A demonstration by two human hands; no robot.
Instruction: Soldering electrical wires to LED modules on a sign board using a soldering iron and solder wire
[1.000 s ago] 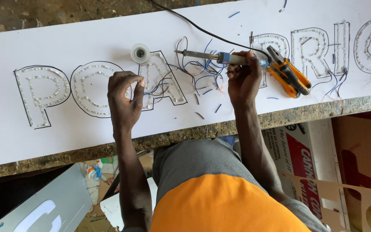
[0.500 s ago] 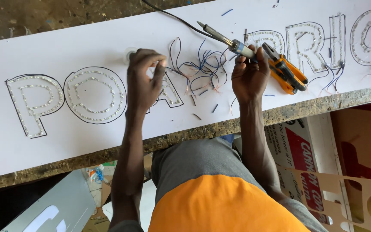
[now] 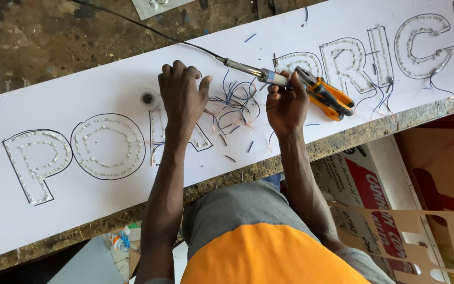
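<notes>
Rough, stained wooden bench (image 3: 38,47) carries a long white sign panel (image 3: 80,100) with outlined letters filled by rows of small clear bulbs. Off the left hand's outer side, the first two bulb-filled letters (image 3: 74,152). Just beside its thumb side, touching the panel, a small roll of pale tape (image 3: 148,99).

Left hand (image 3: 181,100): palm down, fingers spread, pressing flat on the panel over the third letter. Holds nothing. Compared with half a second ago it sits slightly lower, near the tape roll.

Between the hands, a tangle of thin blue and red wires (image 3: 235,105), with cut scraps scattered on the panel.

Right hand (image 3: 286,105): closed around the blue-collared soldering iron (image 3: 248,69). Tip now points left, toward the wires; earlier it was raised higher. Judgement: iron being brought to a joint.

Beyond the right hand, orange-handled pliers (image 3: 328,97) lie on the panel.
</notes>
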